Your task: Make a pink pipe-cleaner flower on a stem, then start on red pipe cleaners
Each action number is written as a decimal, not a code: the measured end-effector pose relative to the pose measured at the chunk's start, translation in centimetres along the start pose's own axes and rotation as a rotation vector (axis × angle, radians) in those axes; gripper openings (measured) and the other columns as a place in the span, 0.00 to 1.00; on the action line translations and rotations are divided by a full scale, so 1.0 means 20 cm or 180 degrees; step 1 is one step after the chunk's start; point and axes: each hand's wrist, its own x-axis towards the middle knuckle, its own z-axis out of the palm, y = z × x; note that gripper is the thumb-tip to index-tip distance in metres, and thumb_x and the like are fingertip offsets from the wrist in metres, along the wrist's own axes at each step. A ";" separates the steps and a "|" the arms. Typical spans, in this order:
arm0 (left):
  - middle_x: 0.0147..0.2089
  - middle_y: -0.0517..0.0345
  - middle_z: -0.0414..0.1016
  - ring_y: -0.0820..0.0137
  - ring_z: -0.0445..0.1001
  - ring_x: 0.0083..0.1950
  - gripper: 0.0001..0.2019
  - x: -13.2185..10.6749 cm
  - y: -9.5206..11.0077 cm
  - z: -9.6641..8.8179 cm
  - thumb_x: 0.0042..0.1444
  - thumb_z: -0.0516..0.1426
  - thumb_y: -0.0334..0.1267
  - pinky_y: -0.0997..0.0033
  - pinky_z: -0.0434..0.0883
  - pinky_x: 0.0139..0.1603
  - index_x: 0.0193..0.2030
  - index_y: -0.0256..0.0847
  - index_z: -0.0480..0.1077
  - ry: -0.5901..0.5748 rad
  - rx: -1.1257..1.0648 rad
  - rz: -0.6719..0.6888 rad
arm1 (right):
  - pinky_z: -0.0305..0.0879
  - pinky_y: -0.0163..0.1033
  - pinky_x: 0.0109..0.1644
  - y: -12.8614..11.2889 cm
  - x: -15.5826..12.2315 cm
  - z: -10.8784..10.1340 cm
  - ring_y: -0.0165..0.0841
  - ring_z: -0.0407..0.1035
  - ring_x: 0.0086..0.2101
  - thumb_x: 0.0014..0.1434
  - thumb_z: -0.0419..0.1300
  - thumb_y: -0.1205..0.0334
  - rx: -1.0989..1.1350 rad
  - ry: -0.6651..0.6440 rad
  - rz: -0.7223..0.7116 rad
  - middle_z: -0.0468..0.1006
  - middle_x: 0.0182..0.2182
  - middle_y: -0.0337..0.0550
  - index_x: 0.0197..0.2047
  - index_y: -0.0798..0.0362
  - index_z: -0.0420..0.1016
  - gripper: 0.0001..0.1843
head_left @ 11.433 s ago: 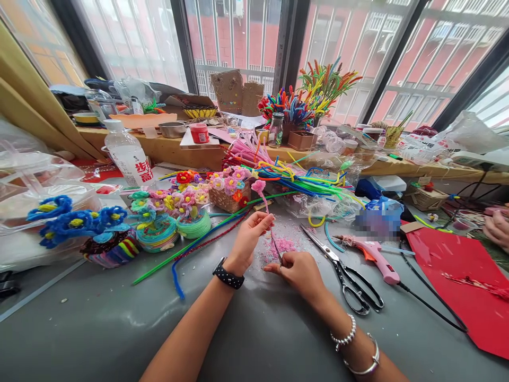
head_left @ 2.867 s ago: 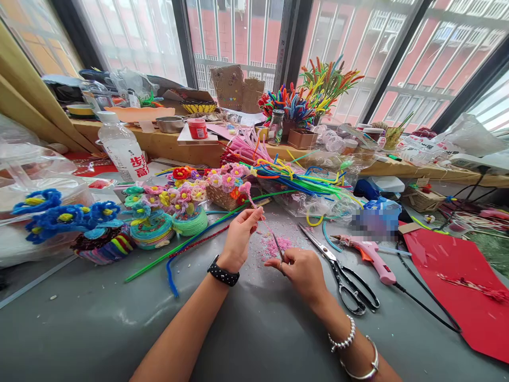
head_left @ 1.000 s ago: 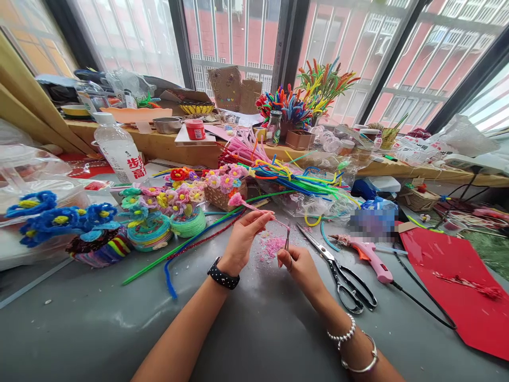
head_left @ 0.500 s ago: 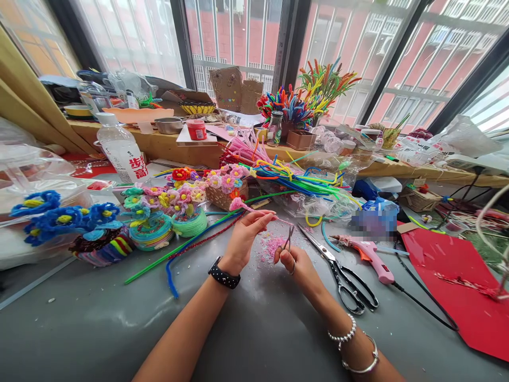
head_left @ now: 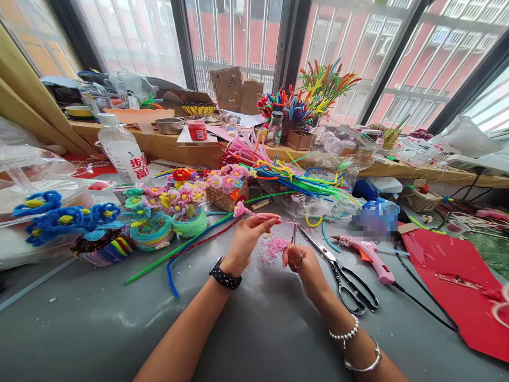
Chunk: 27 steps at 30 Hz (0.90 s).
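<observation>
My left hand (head_left: 248,236) pinches a thin pink pipe cleaner (head_left: 254,214) that ends in a small pink bud at its left tip; the stem lies nearly level above the grey table (head_left: 99,318). My right hand (head_left: 301,261) is closed on small scissors (head_left: 293,233), fingers through the loops, blades pointing up to the stem's right end. A heap of pink fluff trimmings (head_left: 273,247) lies on the table between my hands. A black watch sits on my left wrist and silver bracelets on my right.
Large black-handled scissors (head_left: 344,276) and a pink glue gun (head_left: 368,253) with its black cord lie to the right, beside a red sheet (head_left: 461,276). Pipe-cleaner flowers in coiled baskets (head_left: 159,212), long green and blue stems, a water bottle (head_left: 121,151) and loose coloured pipe cleaners (head_left: 302,180) crowd the back.
The pink stem has swung from upright to nearly level, bud pointing left. My right hand has turned the small scissors upward and moved them to the stem's right end.
</observation>
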 end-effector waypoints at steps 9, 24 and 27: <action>0.29 0.59 0.74 0.76 0.62 0.29 0.05 0.00 0.00 0.00 0.42 0.59 0.36 0.77 0.60 0.31 0.27 0.39 0.74 0.0106 -0.0037 0.0041 | 0.37 0.32 0.21 0.01 0.00 0.00 0.23 0.41 0.16 0.43 0.44 0.30 0.0433 -0.0128 0.0237 0.45 0.13 0.30 0.14 0.55 0.59 0.33; 0.30 0.59 0.74 0.74 0.65 0.32 0.05 0.01 -0.01 -0.02 0.43 0.59 0.37 0.77 0.60 0.33 0.28 0.40 0.73 0.0103 -0.0088 0.0071 | 0.35 0.32 0.20 0.01 0.00 -0.02 0.22 0.40 0.16 0.41 0.44 0.30 0.0529 -0.0247 0.0249 0.47 0.12 0.30 0.13 0.54 0.57 0.33; 0.31 0.58 0.74 0.74 0.66 0.33 0.06 0.01 -0.01 -0.02 0.44 0.58 0.38 0.76 0.61 0.34 0.29 0.39 0.72 0.0131 -0.0141 0.0035 | 0.35 0.32 0.20 0.00 0.00 -0.02 0.22 0.41 0.16 0.41 0.47 0.31 0.0478 -0.0155 0.0255 0.48 0.12 0.30 0.13 0.55 0.57 0.32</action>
